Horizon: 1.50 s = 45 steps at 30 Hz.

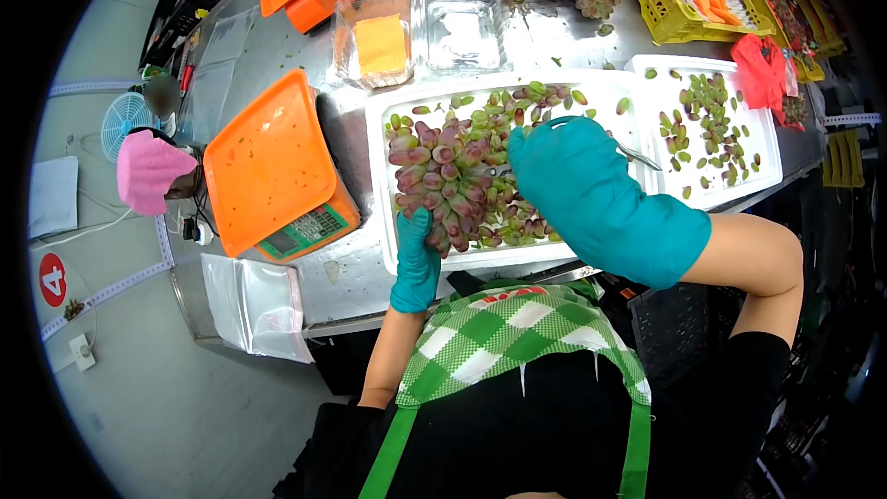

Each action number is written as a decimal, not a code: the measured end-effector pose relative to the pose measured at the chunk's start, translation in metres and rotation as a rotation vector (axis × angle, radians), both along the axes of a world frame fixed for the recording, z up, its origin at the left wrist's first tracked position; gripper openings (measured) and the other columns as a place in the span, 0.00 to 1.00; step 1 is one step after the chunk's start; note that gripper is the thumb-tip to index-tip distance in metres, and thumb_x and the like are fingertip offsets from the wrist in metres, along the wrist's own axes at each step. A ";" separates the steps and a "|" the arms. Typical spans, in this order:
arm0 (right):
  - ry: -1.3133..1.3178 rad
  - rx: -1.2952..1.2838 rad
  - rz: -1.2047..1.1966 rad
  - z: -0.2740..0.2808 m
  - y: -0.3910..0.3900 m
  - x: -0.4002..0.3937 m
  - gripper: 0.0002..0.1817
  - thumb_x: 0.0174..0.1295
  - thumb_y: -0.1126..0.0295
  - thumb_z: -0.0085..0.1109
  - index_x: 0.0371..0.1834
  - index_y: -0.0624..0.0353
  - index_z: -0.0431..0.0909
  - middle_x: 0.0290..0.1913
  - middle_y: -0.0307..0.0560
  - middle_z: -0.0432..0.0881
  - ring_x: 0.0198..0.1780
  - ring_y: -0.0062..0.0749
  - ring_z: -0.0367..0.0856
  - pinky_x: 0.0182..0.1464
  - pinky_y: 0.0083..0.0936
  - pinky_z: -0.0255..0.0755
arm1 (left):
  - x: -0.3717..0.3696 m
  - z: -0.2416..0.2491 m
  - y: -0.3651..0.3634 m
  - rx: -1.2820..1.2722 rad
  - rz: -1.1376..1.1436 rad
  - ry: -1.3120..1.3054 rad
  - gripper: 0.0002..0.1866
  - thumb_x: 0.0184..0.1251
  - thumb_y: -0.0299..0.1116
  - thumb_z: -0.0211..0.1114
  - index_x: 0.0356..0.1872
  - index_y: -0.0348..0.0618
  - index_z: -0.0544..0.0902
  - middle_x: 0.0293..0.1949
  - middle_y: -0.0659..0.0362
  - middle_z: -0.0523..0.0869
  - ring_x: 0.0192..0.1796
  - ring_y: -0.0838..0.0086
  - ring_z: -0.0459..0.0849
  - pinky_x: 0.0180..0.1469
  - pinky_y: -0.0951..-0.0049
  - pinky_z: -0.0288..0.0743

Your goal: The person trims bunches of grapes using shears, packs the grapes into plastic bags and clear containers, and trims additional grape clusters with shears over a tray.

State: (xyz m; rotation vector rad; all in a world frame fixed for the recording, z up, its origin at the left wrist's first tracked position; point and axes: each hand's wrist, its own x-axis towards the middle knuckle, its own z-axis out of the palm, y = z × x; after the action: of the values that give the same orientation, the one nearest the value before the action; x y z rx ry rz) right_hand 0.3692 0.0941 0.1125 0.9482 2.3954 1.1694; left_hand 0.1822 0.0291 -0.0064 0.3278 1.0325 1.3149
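Trimming stage, judged: left hand grips the grape bunch over the white tray at frame centre, right hand clenches scissors; next cut needs blades at a stem.

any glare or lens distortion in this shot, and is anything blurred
Head view: strong fisheye, black corners and bowed table edges; bright glare on the steel table beside the clear plastic box; the left hand and the grape bunch look sharp; one small patch at far left is blurred.

Teal-gloved left hand grips purple-green grape bunch; white tray beneath, orange scale left of it, green-white checked apron below.
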 end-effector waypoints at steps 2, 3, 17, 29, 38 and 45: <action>-0.002 0.009 0.003 0.006 -0.003 -0.004 0.05 0.54 0.72 0.46 0.24 0.60 0.70 0.14 0.37 0.62 0.19 0.23 0.65 0.16 0.24 0.58 | 0.002 0.002 0.000 0.014 0.004 0.006 0.16 0.56 0.43 0.62 0.39 0.48 0.71 0.23 0.68 0.72 0.16 0.86 0.65 0.13 0.84 0.55; -0.003 0.014 0.004 0.009 -0.005 -0.005 0.05 0.54 0.72 0.46 0.25 0.61 0.70 0.14 0.37 0.62 0.19 0.23 0.66 0.16 0.24 0.58 | 0.002 0.001 0.000 0.021 0.006 0.006 0.16 0.56 0.43 0.62 0.40 0.48 0.71 0.23 0.68 0.72 0.16 0.86 0.65 0.13 0.85 0.56; 0.433 -0.489 0.075 0.009 0.007 0.006 0.14 0.45 0.75 0.53 0.38 0.66 0.72 0.16 0.40 0.70 0.20 0.31 0.73 0.18 0.26 0.64 | 0.008 -0.002 -0.003 -0.079 0.030 -0.175 0.21 0.60 0.48 0.55 0.50 0.50 0.68 0.31 0.66 0.75 0.31 0.79 0.77 0.30 0.77 0.76; 0.315 -0.342 -0.031 0.002 -0.013 0.006 0.13 0.51 0.74 0.50 0.40 0.65 0.72 0.17 0.40 0.68 0.20 0.29 0.70 0.19 0.26 0.60 | 0.004 -0.010 -0.008 -0.017 0.000 -0.272 0.26 0.62 0.51 0.50 0.57 0.49 0.62 0.46 0.60 0.74 0.49 0.71 0.74 0.52 0.69 0.72; 0.253 -0.343 -0.016 -0.002 -0.010 0.003 0.11 0.47 0.75 0.51 0.35 0.67 0.71 0.17 0.42 0.69 0.21 0.30 0.71 0.19 0.26 0.62 | 0.000 -0.015 -0.013 0.037 -0.071 -0.167 0.28 0.60 0.48 0.55 0.57 0.45 0.62 0.50 0.59 0.73 0.51 0.70 0.73 0.54 0.69 0.70; 0.395 -0.508 0.001 0.001 -0.010 0.007 0.10 0.47 0.75 0.51 0.34 0.66 0.71 0.18 0.44 0.70 0.21 0.33 0.72 0.19 0.29 0.63 | 0.002 -0.011 -0.014 -0.006 -0.057 -0.076 0.23 0.59 0.47 0.57 0.52 0.47 0.68 0.43 0.63 0.77 0.43 0.76 0.77 0.45 0.75 0.73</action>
State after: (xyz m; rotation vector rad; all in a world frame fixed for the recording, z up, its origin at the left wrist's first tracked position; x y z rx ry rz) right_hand 0.3762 0.0840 0.1136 1.0667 2.7895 0.3439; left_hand 0.1842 0.0154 -0.0173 0.2980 0.9568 1.2635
